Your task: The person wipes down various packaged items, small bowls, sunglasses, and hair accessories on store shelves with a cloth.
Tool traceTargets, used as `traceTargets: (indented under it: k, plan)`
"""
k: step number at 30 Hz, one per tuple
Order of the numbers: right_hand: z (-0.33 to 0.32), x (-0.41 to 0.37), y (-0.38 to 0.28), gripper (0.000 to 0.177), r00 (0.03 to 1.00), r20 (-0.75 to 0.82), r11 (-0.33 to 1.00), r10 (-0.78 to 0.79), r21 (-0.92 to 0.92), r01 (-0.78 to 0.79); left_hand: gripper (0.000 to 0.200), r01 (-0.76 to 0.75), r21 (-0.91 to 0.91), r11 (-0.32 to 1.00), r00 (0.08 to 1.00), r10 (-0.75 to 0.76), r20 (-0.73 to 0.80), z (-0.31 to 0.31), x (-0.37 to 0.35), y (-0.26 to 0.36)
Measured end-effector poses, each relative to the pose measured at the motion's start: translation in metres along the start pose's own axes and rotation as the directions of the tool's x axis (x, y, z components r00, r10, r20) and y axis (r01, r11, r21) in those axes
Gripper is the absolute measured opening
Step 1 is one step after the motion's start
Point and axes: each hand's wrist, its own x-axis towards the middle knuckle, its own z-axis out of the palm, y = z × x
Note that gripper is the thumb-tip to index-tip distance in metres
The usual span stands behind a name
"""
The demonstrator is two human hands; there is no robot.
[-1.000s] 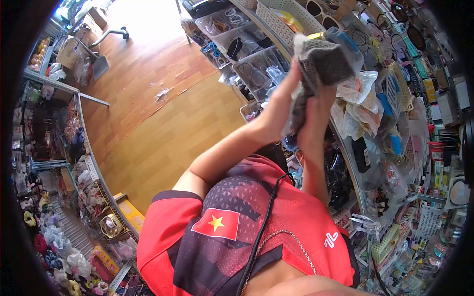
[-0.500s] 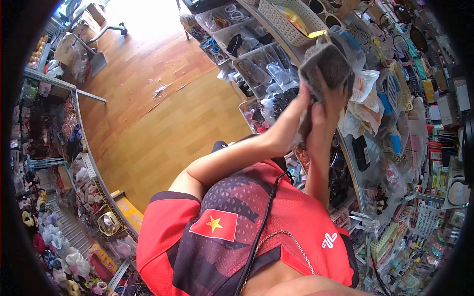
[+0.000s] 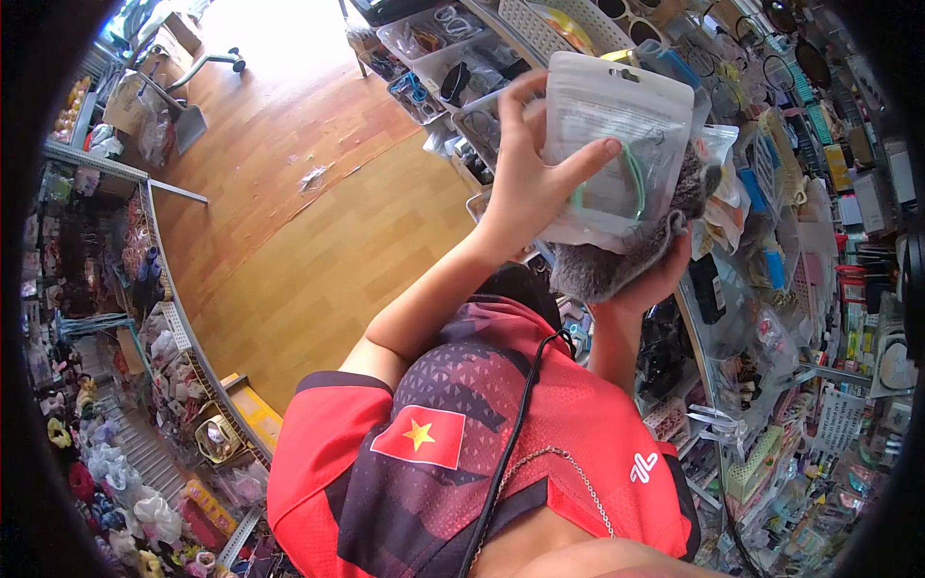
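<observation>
Wood floor [image 3: 318, 279]; pouch [image 3: 617, 120], long axis outward (hang hole [image 3: 623, 75] foremost).

- Left hand [image 3: 525, 188]: some fingers [image 3: 515, 101] disappear behind the pouch [image 3: 583, 217]; how far they reach cannot be told.
- Right hand [image 3: 660, 276]: its fingers are largely hidden by the grey furry cloth [image 3: 597, 272].
- The cloth's upper part is covered by the pouch, so its full shape cannot be made out.
- Printing on the pouch is too small to read; the left thumb partly covers the green item [image 3: 637, 183] inside.
- Perforated basket [image 3: 525, 21]: cut off by the top edge.
- White sign [image 3: 838, 419]: lettering too small to read with certainty.
- Floor [image 3: 308, 279]: its far end is lost in glare.
</observation>
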Motion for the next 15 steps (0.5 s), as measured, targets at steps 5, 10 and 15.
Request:
traceTargets:
  k: [5, 10, 15]
  plan:
    - [-0.068, -0.006, 0.031, 0.058, 0.853, 0.518, 0.908, -0.06, 0.383, -0.169, 0.048, -0.402, 0.258, 0.879, 0.896, 0.318, 0.311, -0.002, -0.003, -0.015]
    - [-0.041, -0.015, 0.03, 0.056, 0.78, 0.52, 0.706, -0.349, -0.401, 0.583, 0.043, 0.087, -0.323, 0.942, 0.872, 0.084, 0.482, 0.015, -0.034, -0.006]
    - [0.017, 0.007, -0.014, 0.048, 0.677, 0.576, 0.127, -0.459, -0.711, 0.691, 0.1, 0.424, -0.327, 0.845, 0.845, -0.238, 0.479, 0.021, -0.05, -0.012]
